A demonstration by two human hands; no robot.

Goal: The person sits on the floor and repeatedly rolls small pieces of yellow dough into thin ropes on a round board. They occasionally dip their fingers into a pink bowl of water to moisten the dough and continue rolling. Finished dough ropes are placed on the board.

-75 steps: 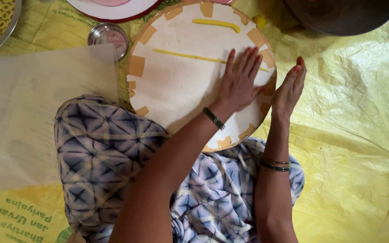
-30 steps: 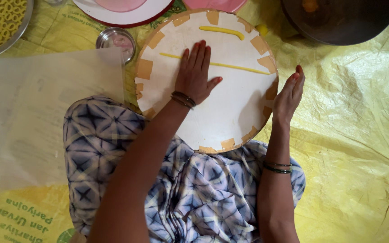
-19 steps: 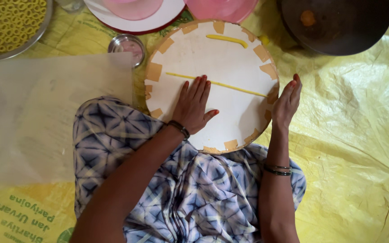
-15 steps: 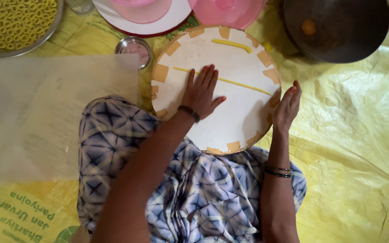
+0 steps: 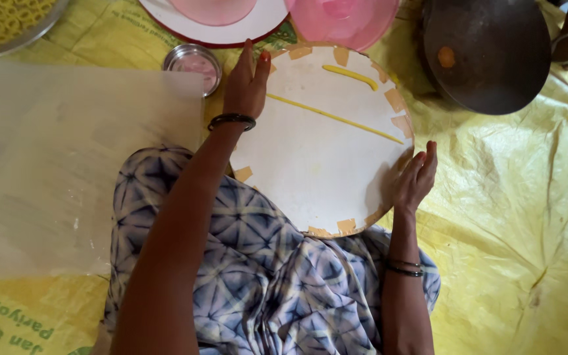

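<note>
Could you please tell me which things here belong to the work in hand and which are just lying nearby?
In hand: round white board, dough strips, left hand, right hand.
Lying about: small steel tin, dark pan, pink bowl, plastic sheet.

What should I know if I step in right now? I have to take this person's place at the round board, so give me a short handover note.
Left hand: open, fingers flat at the upper left edge of the round white board.
Right hand: open, palm against the board's right rim, steadying it.
Board: rests on the lap, tape pieces around its rim; a long thin yellow dough strand lies across it, and a shorter one near the top.
Nearby: small steel tin, clear plastic sheet, dark pan, pink lids at top.
Done: two strands rolled.
Left: both strands still lie on the board.
</note>
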